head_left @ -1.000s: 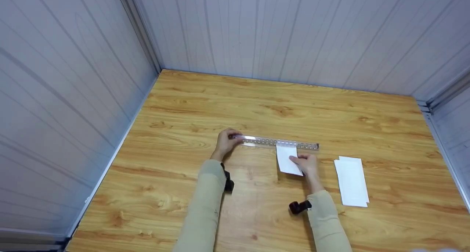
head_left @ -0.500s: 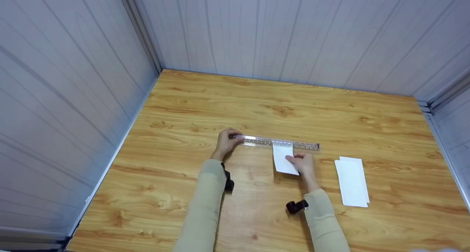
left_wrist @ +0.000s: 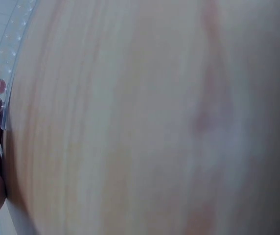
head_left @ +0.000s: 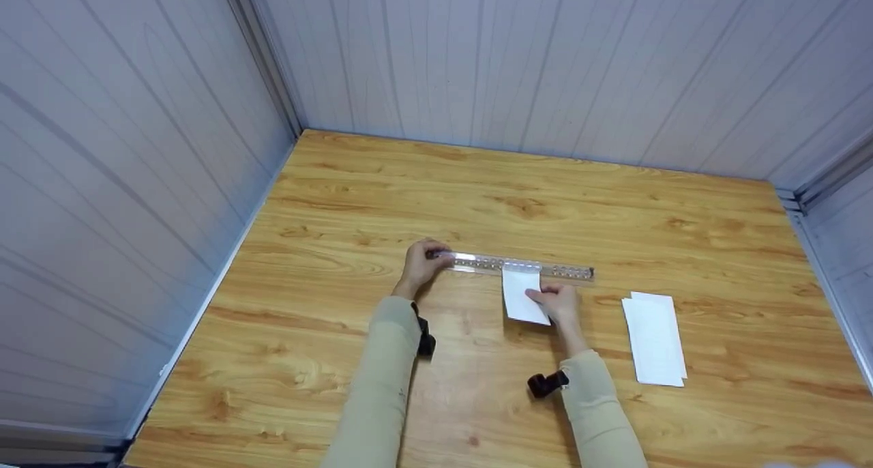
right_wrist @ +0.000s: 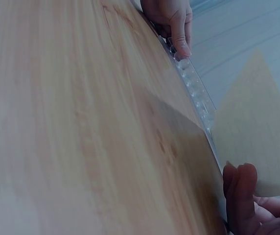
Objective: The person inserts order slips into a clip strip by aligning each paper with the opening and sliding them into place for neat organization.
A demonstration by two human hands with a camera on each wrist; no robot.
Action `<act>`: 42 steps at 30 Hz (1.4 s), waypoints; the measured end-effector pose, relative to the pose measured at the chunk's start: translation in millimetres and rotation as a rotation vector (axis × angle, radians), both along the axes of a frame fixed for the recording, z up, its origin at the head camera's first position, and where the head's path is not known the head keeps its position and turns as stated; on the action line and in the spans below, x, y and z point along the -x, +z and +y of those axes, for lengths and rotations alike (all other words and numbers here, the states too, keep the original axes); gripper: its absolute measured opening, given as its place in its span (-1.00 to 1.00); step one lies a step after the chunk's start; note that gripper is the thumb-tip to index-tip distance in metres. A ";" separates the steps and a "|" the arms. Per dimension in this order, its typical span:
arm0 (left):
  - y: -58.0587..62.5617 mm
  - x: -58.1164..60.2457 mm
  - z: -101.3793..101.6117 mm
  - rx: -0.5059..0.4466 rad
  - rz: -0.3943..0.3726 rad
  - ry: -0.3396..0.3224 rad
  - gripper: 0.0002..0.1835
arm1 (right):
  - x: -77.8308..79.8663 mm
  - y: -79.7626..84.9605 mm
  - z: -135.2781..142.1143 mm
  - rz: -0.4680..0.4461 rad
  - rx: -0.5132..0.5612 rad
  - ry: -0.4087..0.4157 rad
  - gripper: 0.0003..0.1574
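White paper slip (head_left: 518, 297) overlapping a clear plastic strip (head_left: 474, 261), midway between the worktop's (head_left: 382, 188) side edges.
I see the left hand (head_left: 419, 265) pinching the strip's left end, the right hand (head_left: 562, 303) pinching the slip; stacked sheets (head_left: 655, 342) lie nearer the right edge.

The left hand (head_left: 418, 267) grips a clear strip (head_left: 476, 262); the right hand (head_left: 562, 303) pinches a white card (head_left: 520, 296); white sheets (head_left: 655, 340) lie right of both grips.
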State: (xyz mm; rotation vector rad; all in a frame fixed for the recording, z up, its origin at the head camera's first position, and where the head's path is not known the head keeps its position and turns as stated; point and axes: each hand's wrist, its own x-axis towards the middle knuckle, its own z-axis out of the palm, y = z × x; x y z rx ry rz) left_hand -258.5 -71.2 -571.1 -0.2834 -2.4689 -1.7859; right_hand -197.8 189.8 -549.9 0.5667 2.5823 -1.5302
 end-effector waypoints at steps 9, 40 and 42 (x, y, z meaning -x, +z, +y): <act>0.0 -0.3 0.5 0.010 0.006 0.013 -0.81 | 1.6 -2.3 -5.3 0.002 0.042 0.004 -0.75; 1.1 -0.4 0.7 -0.019 -0.031 0.007 -0.80 | 1.2 -2.0 -21.5 0.057 -0.008 0.046 -0.76; 6.1 -3.0 1.1 -0.049 -0.034 -0.004 -0.80 | 1.6 -2.8 -22.5 0.054 -0.021 0.054 -0.72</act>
